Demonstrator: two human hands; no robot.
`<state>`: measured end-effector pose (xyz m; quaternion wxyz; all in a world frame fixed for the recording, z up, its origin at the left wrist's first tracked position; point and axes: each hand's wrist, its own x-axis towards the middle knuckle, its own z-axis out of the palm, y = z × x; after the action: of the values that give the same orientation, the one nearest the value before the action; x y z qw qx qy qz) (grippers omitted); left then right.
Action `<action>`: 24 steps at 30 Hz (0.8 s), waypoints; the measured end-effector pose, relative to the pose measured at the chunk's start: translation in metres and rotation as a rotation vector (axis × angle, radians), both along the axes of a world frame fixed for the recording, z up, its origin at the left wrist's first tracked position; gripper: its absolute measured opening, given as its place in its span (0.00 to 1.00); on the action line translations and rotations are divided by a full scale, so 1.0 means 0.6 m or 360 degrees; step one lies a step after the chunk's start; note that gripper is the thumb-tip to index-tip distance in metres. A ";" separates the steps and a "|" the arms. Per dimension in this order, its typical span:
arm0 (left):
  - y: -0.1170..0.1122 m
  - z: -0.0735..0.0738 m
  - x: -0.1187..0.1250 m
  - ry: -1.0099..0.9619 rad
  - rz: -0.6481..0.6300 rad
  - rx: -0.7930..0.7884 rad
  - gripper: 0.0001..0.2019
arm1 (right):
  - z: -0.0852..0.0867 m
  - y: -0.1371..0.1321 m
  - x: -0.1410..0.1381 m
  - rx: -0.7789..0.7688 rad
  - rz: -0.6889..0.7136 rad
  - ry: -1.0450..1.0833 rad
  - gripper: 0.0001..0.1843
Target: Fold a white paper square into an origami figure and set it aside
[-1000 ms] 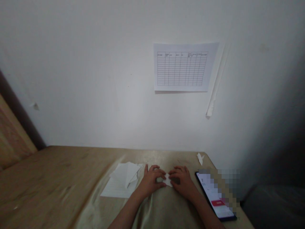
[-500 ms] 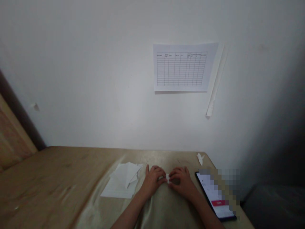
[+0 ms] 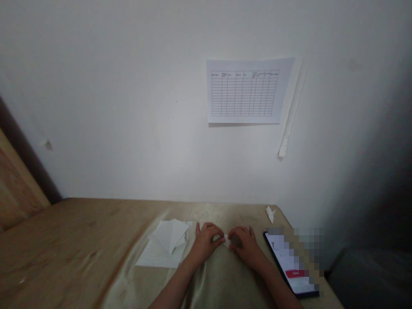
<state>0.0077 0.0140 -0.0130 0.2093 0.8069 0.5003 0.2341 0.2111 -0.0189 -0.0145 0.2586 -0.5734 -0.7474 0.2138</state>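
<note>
A small white piece of folded paper is pinched between my two hands, low over the brown table cover. My left hand grips its left side between thumb and fingertips. On the opposite side, my right hand holds it the same way, thumb below and fingers curled over. Most of the paper's shape is hidden by my fingers. Left of my left hand lies a stack of white paper sheets, the upper ones creased and set askew.
A phone with a lit screen, partly pixelated, lies right of my right forearm. Near the table's far right corner sits a small folded white paper shape. A printed table sheet hangs on the white wall behind.
My fingers have shifted slightly on the small paper, and my hands are a little farther apart. A bit more of the paper shows between them.
</note>
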 end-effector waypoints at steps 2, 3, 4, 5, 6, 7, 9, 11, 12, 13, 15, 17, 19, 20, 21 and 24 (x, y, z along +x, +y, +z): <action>0.000 0.000 0.001 0.0007 0.0013 0.0014 0.09 | 0.000 0.000 0.001 -0.0012 0.0010 0.0007 0.13; 0.000 0.000 0.002 0.0007 0.0025 0.0019 0.09 | 0.000 0.000 0.001 -0.0016 0.0022 0.0009 0.12; 0.000 -0.001 0.003 0.0005 0.0038 0.0023 0.08 | 0.000 0.000 0.002 -0.0017 0.0034 0.0007 0.12; 0.001 -0.001 0.004 0.0003 0.0051 0.0025 0.08 | 0.000 0.000 0.002 -0.0018 0.0043 0.0001 0.12; 0.001 -0.001 0.005 0.0001 0.0063 0.0027 0.07 | 0.000 0.000 0.002 -0.0020 0.0051 -0.0007 0.12; 0.001 -0.001 0.006 -0.0003 0.0072 0.0025 0.07 | 0.000 0.000 0.002 -0.0023 0.0058 -0.0019 0.12; 0.001 0.000 0.007 -0.0016 0.0087 0.0018 0.06 | 0.000 0.000 0.002 -0.0030 0.0065 -0.0051 0.12; 0.001 0.002 0.009 -0.0023 0.0101 0.0003 0.06 | 0.002 -0.001 0.000 -0.0027 0.0072 -0.0096 0.12; 0.001 0.003 0.009 -0.0022 0.0110 -0.0005 0.06 | 0.004 -0.002 -0.001 -0.0025 0.0075 -0.0123 0.13; 0.000 0.003 0.010 -0.0018 0.0118 -0.0010 0.06 | 0.005 -0.003 -0.002 -0.0023 0.0078 -0.0147 0.13; 0.000 0.003 0.010 -0.0008 0.0130 -0.0013 0.07 | 0.006 -0.003 -0.004 -0.0021 0.0080 -0.0182 0.13; 0.001 0.002 0.011 -0.0006 0.0139 -0.0016 0.07 | 0.005 -0.003 -0.006 -0.0019 0.0070 -0.0198 0.13; 0.003 0.000 0.012 -0.0010 0.0155 -0.0031 0.07 | 0.002 -0.002 -0.006 -0.0021 0.0060 -0.0201 0.13; 0.003 -0.001 0.012 -0.0015 0.0161 -0.0035 0.07 | 0.001 -0.002 -0.006 -0.0024 0.0056 -0.0198 0.14; 0.004 -0.001 0.012 -0.0020 0.0164 -0.0032 0.07 | 0.000 -0.001 -0.006 -0.0027 0.0053 -0.0193 0.14; 0.004 -0.001 0.013 -0.0020 0.0158 -0.0013 0.06 | -0.001 0.000 -0.006 -0.0022 0.0051 -0.0175 0.12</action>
<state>0.0155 0.0166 -0.0136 0.2037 0.7789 0.5392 0.2471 0.2077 -0.0188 -0.0148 0.2098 -0.5741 -0.7680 0.1912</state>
